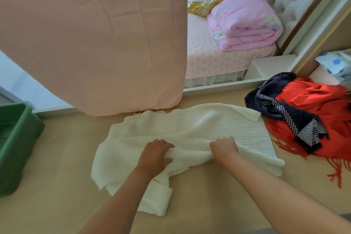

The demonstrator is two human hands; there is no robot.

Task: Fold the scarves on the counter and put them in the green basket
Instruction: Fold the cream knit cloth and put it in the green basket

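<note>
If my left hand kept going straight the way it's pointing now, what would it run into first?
The left hand points forward and slightly right, so it would first push into more of the white scarf it grips. Beyond that, probably the white ledge, though depth is unclear.

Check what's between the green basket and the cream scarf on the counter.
Nothing. In the head view, only bare beige counter separates the green basket from the cream scarf.

Left hand [155, 155] and right hand [224, 147] gripping white scarf [190, 129] on counter [57, 186]
</note>
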